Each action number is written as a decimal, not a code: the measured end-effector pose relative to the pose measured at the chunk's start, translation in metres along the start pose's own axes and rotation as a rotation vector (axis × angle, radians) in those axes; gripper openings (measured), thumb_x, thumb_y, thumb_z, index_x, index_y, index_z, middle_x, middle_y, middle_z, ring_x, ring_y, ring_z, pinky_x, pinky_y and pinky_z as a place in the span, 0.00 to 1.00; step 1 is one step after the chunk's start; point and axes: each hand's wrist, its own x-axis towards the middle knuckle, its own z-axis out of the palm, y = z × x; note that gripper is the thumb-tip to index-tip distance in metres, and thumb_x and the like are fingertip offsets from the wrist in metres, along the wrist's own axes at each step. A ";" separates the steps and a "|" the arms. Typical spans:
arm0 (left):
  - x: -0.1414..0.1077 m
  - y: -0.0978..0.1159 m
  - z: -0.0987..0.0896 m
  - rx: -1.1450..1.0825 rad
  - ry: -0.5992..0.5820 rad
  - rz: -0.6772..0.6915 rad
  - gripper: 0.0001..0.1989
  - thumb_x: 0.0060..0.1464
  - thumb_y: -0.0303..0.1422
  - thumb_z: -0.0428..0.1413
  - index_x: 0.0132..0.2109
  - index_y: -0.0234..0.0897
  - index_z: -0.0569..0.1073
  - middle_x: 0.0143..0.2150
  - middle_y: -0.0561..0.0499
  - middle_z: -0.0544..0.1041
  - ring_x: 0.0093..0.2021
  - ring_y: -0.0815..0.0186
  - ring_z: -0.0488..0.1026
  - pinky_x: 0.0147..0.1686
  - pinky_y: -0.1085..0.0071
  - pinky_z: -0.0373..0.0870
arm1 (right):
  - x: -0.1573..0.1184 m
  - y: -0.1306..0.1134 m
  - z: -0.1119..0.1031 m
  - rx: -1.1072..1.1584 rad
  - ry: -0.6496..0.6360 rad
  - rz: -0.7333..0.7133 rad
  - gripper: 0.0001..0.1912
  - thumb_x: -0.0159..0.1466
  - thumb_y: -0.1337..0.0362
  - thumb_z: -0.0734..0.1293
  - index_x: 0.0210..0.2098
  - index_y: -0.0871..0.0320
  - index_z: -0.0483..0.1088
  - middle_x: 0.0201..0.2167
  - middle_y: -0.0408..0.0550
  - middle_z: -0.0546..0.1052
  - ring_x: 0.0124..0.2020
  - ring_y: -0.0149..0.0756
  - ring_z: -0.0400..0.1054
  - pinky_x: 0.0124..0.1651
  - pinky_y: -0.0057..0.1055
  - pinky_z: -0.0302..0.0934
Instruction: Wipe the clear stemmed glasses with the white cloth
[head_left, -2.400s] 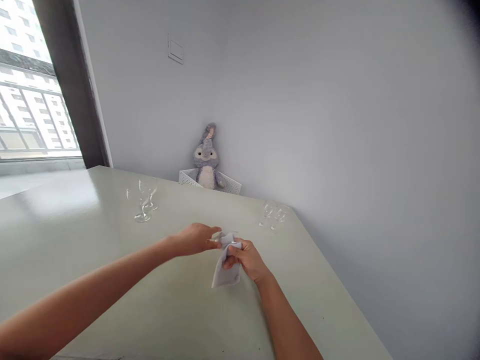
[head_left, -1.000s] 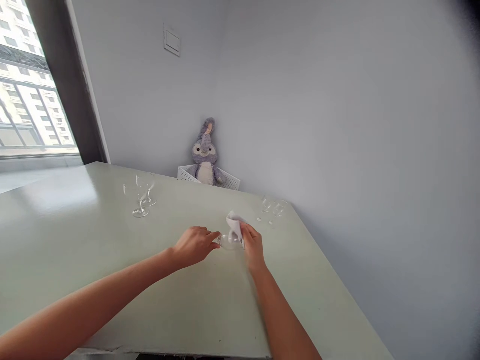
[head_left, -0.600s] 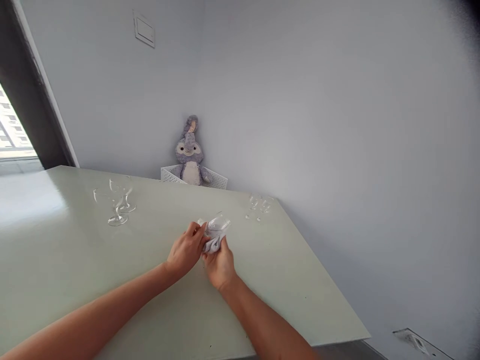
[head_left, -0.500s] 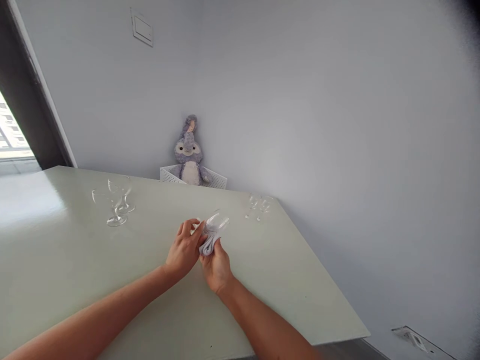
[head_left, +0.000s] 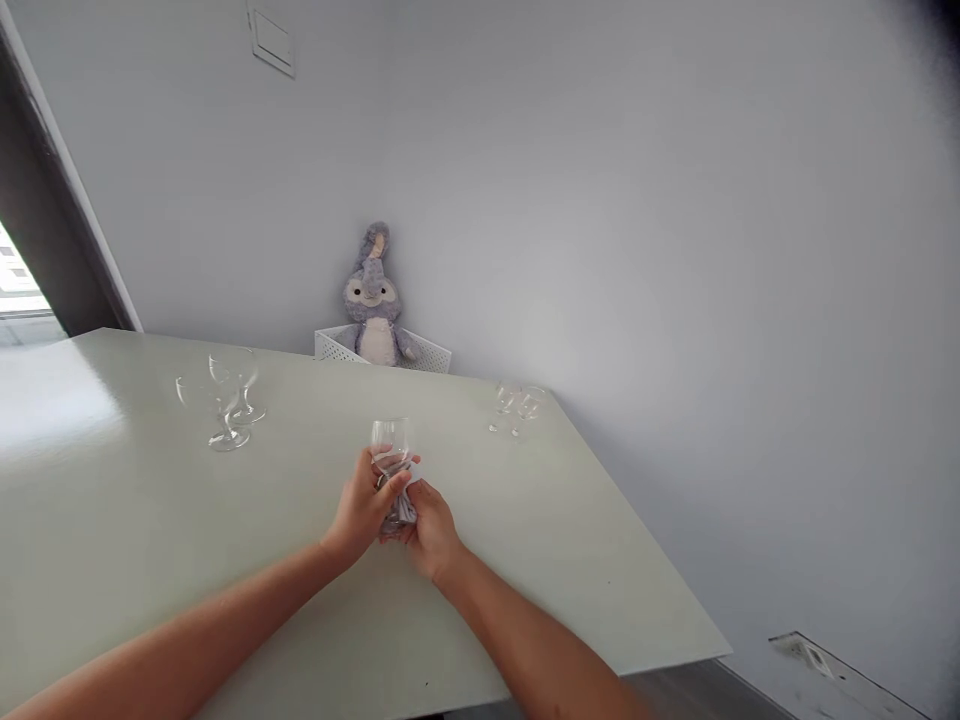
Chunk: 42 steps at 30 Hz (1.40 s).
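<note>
Over the middle of the table, my left hand [head_left: 366,503] is wrapped round a clear stemmed glass [head_left: 391,440], which is held nearly upright with its bowl on top. My right hand [head_left: 433,525] grips a folded light cloth [head_left: 406,508] against the lower part of the glass, by its stem and foot. Fingers and cloth partly hide the stem.
Two larger stemmed glasses [head_left: 229,438] stand at the left of the pale table [head_left: 300,640]. Two smaller glasses [head_left: 527,406] stand near the far right corner. Behind the table, a plush toy [head_left: 373,300] sits in a white perforated basket [head_left: 431,355].
The held glass has turned from leaning right to nearly upright, and moved left. My left hand now wraps its stem area, with the cloth lower down. The view has shifted slightly.
</note>
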 end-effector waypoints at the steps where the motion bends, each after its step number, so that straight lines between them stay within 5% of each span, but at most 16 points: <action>1: -0.001 -0.001 -0.001 0.085 0.035 0.079 0.20 0.46 0.42 0.55 0.45 0.38 0.63 0.42 0.46 0.74 0.41 0.61 0.72 0.37 0.64 0.70 | 0.001 -0.001 0.001 0.049 0.008 0.020 0.14 0.56 0.54 0.62 0.32 0.59 0.67 0.23 0.44 0.69 0.21 0.30 0.64 0.20 0.27 0.58; 5: -0.003 -0.008 -0.004 0.304 0.134 0.307 0.16 0.47 0.41 0.54 0.40 0.38 0.66 0.44 0.44 0.72 0.47 0.58 0.69 0.43 0.61 0.68 | 0.003 -0.003 0.003 0.121 0.063 0.110 0.11 0.55 0.57 0.61 0.28 0.60 0.67 0.20 0.43 0.68 0.17 0.29 0.61 0.16 0.25 0.54; 12: -0.005 -0.012 -0.005 0.381 0.188 0.338 0.13 0.47 0.41 0.53 0.38 0.39 0.65 0.43 0.45 0.70 0.44 0.58 0.69 0.41 0.60 0.68 | 0.002 -0.007 0.006 -0.049 0.102 0.067 0.09 0.52 0.59 0.62 0.21 0.58 0.62 0.13 0.38 0.61 0.12 0.26 0.55 0.12 0.22 0.45; 16: 0.003 -0.003 -0.015 0.405 0.295 0.412 0.11 0.48 0.41 0.53 0.33 0.38 0.67 0.47 0.45 0.65 0.46 0.59 0.67 0.44 0.60 0.67 | 0.001 -0.007 0.002 -0.118 0.111 0.134 0.09 0.52 0.61 0.61 0.19 0.57 0.58 0.11 0.33 0.54 0.10 0.20 0.42 0.12 0.19 0.33; 19: 0.014 0.009 -0.028 0.391 0.400 0.419 0.12 0.49 0.42 0.52 0.34 0.37 0.66 0.50 0.45 0.62 0.44 0.62 0.69 0.42 0.63 0.68 | -0.003 -0.011 -0.003 -0.414 0.010 0.109 0.12 0.55 0.57 0.60 0.20 0.57 0.61 0.11 0.35 0.57 0.10 0.22 0.46 0.13 0.21 0.38; 22: 0.022 0.013 -0.036 0.323 0.437 0.362 0.17 0.49 0.41 0.53 0.43 0.38 0.63 0.48 0.45 0.65 0.42 0.63 0.70 0.37 0.66 0.69 | -0.010 -0.024 -0.006 -0.863 -0.028 -0.212 0.12 0.57 0.55 0.62 0.24 0.56 0.69 0.23 0.42 0.68 0.19 0.27 0.59 0.22 0.24 0.52; 24: 0.023 0.009 -0.034 0.273 0.360 0.317 0.23 0.49 0.40 0.53 0.50 0.39 0.57 0.43 0.47 0.70 0.40 0.64 0.72 0.35 0.67 0.69 | -0.013 -0.035 -0.006 -1.027 0.093 -0.474 0.11 0.58 0.56 0.61 0.30 0.53 0.72 0.31 0.44 0.69 0.24 0.27 0.59 0.29 0.26 0.55; 26: 0.019 0.004 -0.027 0.261 0.208 0.291 0.25 0.49 0.39 0.53 0.52 0.40 0.55 0.41 0.48 0.72 0.41 0.63 0.72 0.37 0.66 0.69 | -0.014 -0.042 -0.005 -1.034 0.150 -0.566 0.11 0.60 0.57 0.60 0.37 0.52 0.72 0.32 0.44 0.67 0.23 0.27 0.58 0.29 0.26 0.55; 30: 0.003 -0.001 -0.007 0.216 -0.098 0.287 0.22 0.50 0.37 0.52 0.52 0.42 0.59 0.51 0.47 0.68 0.51 0.61 0.65 0.48 0.64 0.63 | -0.012 -0.037 -0.001 -0.911 0.002 -0.554 0.13 0.57 0.63 0.62 0.42 0.53 0.70 0.35 0.45 0.69 0.28 0.30 0.63 0.32 0.27 0.58; 35: -0.006 -0.005 0.001 0.105 -0.239 0.188 0.28 0.51 0.39 0.51 0.58 0.42 0.53 0.56 0.45 0.63 0.52 0.59 0.64 0.49 0.62 0.62 | -0.001 -0.028 -0.011 -0.837 -0.022 -0.501 0.09 0.55 0.63 0.63 0.35 0.54 0.72 0.35 0.44 0.73 0.35 0.35 0.67 0.39 0.30 0.59; 38: -0.004 -0.014 -0.004 0.262 -0.245 0.188 0.29 0.50 0.41 0.51 0.59 0.46 0.52 0.61 0.45 0.55 0.56 0.55 0.59 0.50 0.58 0.60 | 0.014 -0.043 -0.040 -0.899 0.219 -0.469 0.10 0.54 0.60 0.64 0.34 0.56 0.72 0.33 0.45 0.75 0.34 0.36 0.68 0.39 0.31 0.60; 42: 0.003 -0.029 -0.008 0.429 -0.271 0.125 0.25 0.52 0.43 0.48 0.56 0.47 0.55 0.59 0.46 0.58 0.53 0.55 0.62 0.47 0.57 0.63 | 0.028 -0.075 -0.101 -0.999 0.559 -0.400 0.13 0.51 0.58 0.64 0.31 0.59 0.72 0.30 0.47 0.76 0.31 0.37 0.68 0.38 0.30 0.59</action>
